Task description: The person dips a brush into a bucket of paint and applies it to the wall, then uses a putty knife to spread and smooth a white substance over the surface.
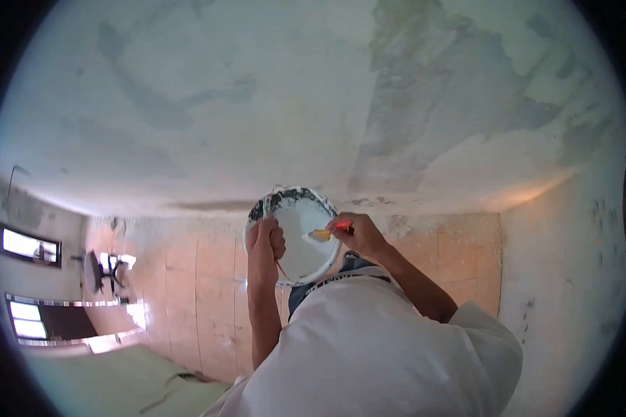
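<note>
A round bucket [249, 244] of white paint hangs or stands in front of me, its inner wall smeared dark and white near the far rim. My left hand [268, 238] is closed around the thin wire bucket handle [281, 270], over the left side of the opening. In my right hand [364, 236], closed at the right rim, is a paintbrush [323, 235] with a red handle and a yellowish middle. Its whitened bristle end points left, over the white paint [303, 257].
A patchy wall [292, 104] with grey smears rises right ahead, and another wall [556, 278] stands at the right. Orange floor tiles [212, 278] lie below. An office chair [99, 271] stands far left near windows [29, 244]. A pale green surface [111, 382] fills the lower left.
</note>
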`<action>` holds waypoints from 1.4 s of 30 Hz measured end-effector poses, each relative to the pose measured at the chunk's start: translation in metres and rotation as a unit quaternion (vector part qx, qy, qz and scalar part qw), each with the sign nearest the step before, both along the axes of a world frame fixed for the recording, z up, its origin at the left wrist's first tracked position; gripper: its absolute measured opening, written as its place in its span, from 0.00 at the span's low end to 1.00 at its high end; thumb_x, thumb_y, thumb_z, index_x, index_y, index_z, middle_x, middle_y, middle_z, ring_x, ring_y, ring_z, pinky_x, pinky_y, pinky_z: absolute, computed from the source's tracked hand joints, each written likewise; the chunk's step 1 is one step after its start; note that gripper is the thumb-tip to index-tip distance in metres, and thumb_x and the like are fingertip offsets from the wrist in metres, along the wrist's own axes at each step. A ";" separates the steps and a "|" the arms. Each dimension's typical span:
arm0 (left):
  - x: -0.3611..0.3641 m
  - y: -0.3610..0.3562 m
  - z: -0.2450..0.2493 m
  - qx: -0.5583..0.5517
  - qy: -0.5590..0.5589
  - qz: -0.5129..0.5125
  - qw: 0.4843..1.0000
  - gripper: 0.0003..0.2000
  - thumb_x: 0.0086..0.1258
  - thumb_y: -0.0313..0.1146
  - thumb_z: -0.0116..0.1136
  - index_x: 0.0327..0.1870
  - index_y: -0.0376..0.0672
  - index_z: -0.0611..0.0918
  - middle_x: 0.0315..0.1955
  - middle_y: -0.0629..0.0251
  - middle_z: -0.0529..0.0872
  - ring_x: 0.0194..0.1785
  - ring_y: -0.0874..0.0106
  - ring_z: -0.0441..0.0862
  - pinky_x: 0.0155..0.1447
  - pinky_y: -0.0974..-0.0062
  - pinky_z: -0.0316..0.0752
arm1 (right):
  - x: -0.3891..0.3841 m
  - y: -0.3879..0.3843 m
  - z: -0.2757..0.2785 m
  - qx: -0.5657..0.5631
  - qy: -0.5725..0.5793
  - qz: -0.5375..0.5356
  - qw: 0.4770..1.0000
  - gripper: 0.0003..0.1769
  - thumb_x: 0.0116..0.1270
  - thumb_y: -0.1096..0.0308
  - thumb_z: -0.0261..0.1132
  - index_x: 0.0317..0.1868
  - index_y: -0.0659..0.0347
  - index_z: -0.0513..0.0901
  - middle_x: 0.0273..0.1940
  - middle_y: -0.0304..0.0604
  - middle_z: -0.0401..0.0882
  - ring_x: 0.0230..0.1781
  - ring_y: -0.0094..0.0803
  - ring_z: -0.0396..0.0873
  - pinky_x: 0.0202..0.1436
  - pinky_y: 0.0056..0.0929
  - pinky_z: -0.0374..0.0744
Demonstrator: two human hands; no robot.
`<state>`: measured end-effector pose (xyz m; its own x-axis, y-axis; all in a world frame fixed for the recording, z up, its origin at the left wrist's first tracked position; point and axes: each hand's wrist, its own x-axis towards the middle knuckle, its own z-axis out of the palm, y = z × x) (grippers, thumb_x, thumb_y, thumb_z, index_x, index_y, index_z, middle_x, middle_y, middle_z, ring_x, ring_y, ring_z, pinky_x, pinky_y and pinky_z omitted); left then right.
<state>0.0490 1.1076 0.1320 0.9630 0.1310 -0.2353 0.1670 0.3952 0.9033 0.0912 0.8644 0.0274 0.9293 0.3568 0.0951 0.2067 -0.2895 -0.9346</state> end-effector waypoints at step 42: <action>-0.006 0.009 0.041 0.025 0.060 -0.097 0.993 0.17 0.87 0.40 0.54 0.30 0.51 0.69 0.19 0.83 0.56 0.19 0.88 0.49 0.22 0.78 0.43 | -0.069 -0.005 0.027 0.100 0.086 -0.061 0.989 0.11 0.78 0.69 0.70 0.54 0.64 0.90 0.47 0.45 0.92 0.43 0.28 0.87 0.51 0.31 0.86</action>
